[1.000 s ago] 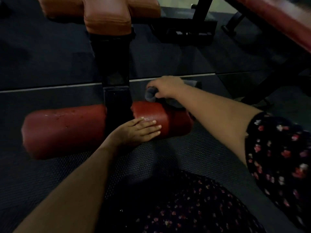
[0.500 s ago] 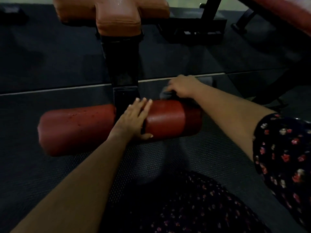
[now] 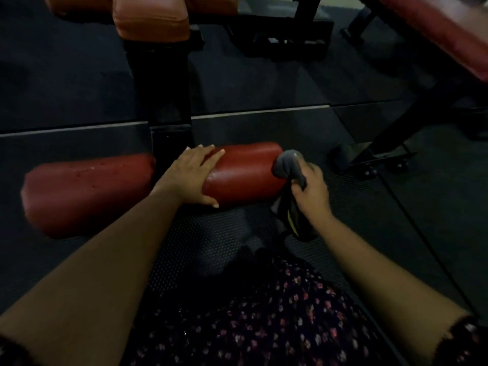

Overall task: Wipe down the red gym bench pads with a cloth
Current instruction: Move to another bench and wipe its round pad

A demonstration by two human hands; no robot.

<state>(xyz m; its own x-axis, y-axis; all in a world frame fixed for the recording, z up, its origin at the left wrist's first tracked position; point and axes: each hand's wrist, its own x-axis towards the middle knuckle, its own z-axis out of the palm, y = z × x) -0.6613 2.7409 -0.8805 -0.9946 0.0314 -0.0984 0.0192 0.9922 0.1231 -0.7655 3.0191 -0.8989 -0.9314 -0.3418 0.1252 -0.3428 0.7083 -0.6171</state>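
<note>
The right hand (image 3: 311, 190) has slid its crumpled grey cloth (image 3: 287, 165) from the top rear of the red cylindrical vinyl roller pad (image 3: 245, 173), at mid-frame, to its right end, fingers clamped round the fabric. The left hand (image 3: 194, 175) lies flat, fingers straight, steadying that pad beside the black post (image 3: 170, 140). The matching left roller (image 3: 87, 191), speckled with droplets, probably remains to be wiped.

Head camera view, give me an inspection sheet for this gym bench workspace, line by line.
Surface: dark rubber floor mat, textured.
Job's things: right roller pad, red; left roller pad shows wet-looking specks; grey cloth at the right pad's outer end.
Clutter: nothing seen.
Hands: left hand flat on the right roller pad; right hand grips the cloth.
Cables: nothing seen.
Surroundings: black bench post, upper seat pad, second red bench at right.
</note>
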